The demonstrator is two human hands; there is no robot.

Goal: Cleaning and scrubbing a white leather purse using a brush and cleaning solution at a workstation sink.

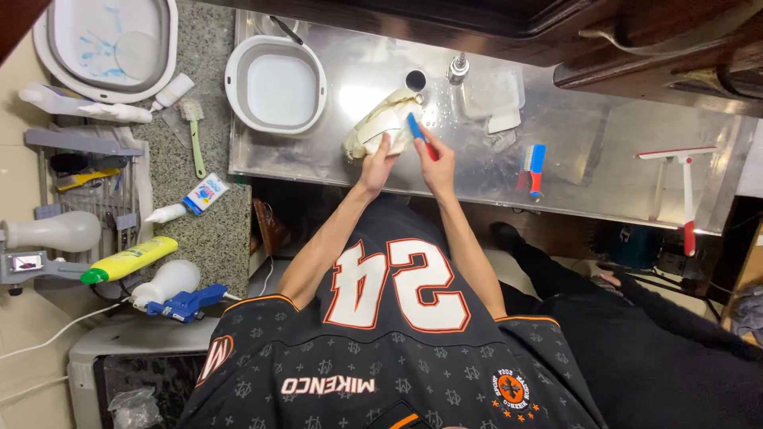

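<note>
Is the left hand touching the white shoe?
Touching. The head view shows the left hand gripping the white shoe, fingers pressed on its side.

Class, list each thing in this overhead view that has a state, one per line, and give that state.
left hand: gripping the cream shoe
right hand: gripping the blue brush
cream shoe: held on its side over the steel counter
blue brush: pressed to the shoe
grey basin: upright, empty
red-handled squeegee: lying flat
</note>
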